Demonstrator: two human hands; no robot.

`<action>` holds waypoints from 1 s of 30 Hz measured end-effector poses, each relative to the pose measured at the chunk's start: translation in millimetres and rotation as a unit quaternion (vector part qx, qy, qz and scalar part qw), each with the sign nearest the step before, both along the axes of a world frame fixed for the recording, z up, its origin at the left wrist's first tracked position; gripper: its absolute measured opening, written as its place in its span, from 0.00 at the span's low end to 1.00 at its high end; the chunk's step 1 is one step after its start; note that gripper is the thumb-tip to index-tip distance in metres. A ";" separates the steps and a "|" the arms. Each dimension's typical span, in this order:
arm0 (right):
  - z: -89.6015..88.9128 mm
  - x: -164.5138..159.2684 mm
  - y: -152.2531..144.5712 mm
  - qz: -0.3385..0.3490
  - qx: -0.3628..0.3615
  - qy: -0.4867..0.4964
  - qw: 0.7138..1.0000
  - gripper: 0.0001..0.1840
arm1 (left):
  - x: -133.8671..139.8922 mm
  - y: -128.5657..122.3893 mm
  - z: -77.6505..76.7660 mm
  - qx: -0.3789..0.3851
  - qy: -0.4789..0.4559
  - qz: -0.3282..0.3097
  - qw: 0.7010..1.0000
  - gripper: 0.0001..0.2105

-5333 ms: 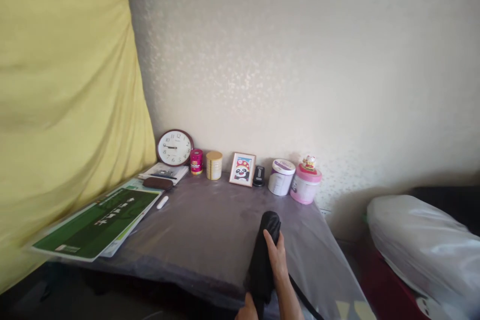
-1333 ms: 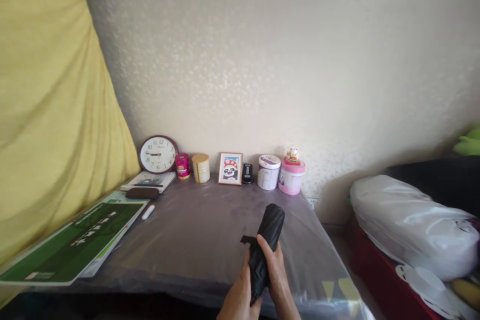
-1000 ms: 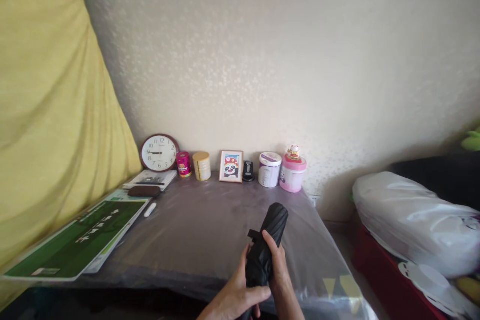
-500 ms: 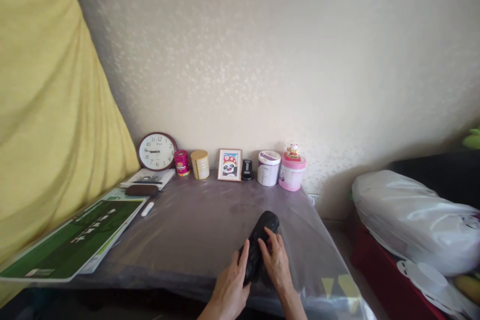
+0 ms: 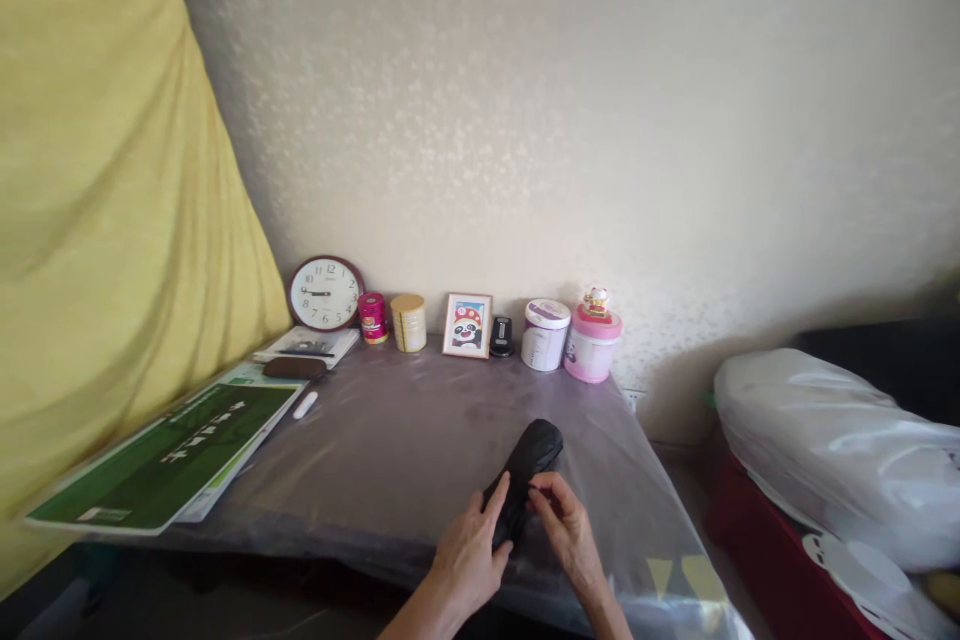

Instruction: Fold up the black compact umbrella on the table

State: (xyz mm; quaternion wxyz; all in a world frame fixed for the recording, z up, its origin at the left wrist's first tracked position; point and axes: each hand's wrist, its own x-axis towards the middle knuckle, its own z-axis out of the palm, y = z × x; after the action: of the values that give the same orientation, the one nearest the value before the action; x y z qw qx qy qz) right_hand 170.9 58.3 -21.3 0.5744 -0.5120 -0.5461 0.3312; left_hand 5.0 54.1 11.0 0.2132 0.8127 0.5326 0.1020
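A folded black umbrella (image 5: 537, 447) lies slanted near the front of the table, its rounded far end pointing away and to the right. My left hand (image 5: 472, 545) is wrapped round its near part, thumb and fingers on either side. On the right side of the umbrella, my right hand (image 5: 568, 530) pinches a small dark bit at its edge between thumb and forefinger; whether this is a strap or a fold of the cloth I cannot make out. The umbrella's near end is partly hidden by my left hand.
Along the wall stand a clock (image 5: 327, 294), a pink can (image 5: 373, 318), a yellow-lidded can (image 5: 409, 324), a framed panda picture (image 5: 467, 326), a black stapler-like item (image 5: 501, 337) and two tubs (image 5: 545, 336). A green board (image 5: 180, 460) lies left; a white bag (image 5: 832, 420) sits right.
My right hand has gone from resting on top of the umbrella to pinching at its right side. My left hand still holds it. The view has shifted slightly.
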 end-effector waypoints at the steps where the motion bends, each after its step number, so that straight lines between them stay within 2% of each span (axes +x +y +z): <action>1: 1.4 0.7 -1.8 0.001 -0.010 0.024 1.000 0.13 | 0.1 -0.6 0.2 0.006 0.006 -0.002 1.000 0.36; 6: 12.0 1.2 -4.5 0.000 -0.034 0.113 0.993 0.16 | 1.9 -4.3 -2.6 0.031 0.038 -0.010 0.999 0.34; 12: 22.0 -3.6 6.0 0.025 -0.048 0.104 0.993 0.16 | 3.0 -5.6 -7.6 0.051 0.053 -0.017 0.997 0.33; 18: 24.0 -5.3 24.4 0.056 -0.083 0.010 0.995 0.13 | 2.5 -5.8 -10.4 0.061 0.054 -0.020 0.996 0.31; 22: 30.1 -11.2 37.9 0.023 -0.077 -0.171 0.982 0.05 | 0.8 -7.4 -13.7 0.049 0.051 -0.013 0.997 0.30; 25: 31.5 -16.0 46.2 -0.013 -0.059 -0.283 0.957 0.06 | -2.9 -9.0 -13.2 0.030 0.030 -0.007 0.999 0.30; 28: 30.5 -16.8 50.2 -0.022 -0.068 -0.279 0.957 0.04 | -8.3 -11.3 -9.5 0.008 0.021 -0.003 1.000 0.33; 30: 31.1 -14.3 50.4 -0.022 -0.103 -0.213 0.971 0.10 | -12.0 -13.2 -6.8 -0.005 0.019 -0.008 1.000 0.34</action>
State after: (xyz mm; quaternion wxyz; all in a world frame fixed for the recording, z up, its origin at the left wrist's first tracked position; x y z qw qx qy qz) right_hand 156.5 108.7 9.8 0.3966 -0.6391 -0.6072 0.2560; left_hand -7.0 40.9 4.1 0.2078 0.8175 0.5308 0.0825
